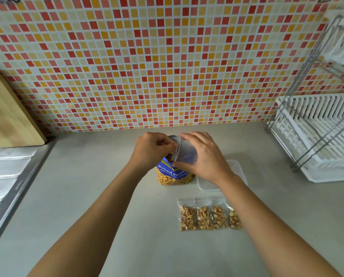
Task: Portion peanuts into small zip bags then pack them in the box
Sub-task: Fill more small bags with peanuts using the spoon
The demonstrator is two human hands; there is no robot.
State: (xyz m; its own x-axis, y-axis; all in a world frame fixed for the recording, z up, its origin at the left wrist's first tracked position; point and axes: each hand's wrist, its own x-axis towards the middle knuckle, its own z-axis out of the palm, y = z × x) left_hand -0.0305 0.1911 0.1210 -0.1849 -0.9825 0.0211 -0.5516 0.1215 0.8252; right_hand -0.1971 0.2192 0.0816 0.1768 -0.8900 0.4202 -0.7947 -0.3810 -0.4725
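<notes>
Peanuts fill the upright blue Salted Peanuts package [174, 175] mid-counter, and just above its mouth both hands work an empty small zip bag [186, 149]. The left hand [154, 150] pinches the bag's lip with curled fingers; the right hand [202, 156] curls round its body. Tugging the lip could tip the package and spill nuts, since both hands crowd its top. Four filled zip bags [209, 216] lie at 5 o'clock from it, and the clear plastic box [238, 166] sits at 3 o'clock, beneath the right wrist. Open counter [87, 186] runs toward 9 o'clock to the sink drainboard [9, 176]; a dish rack [317, 140] bounds 2 o'clock.
</notes>
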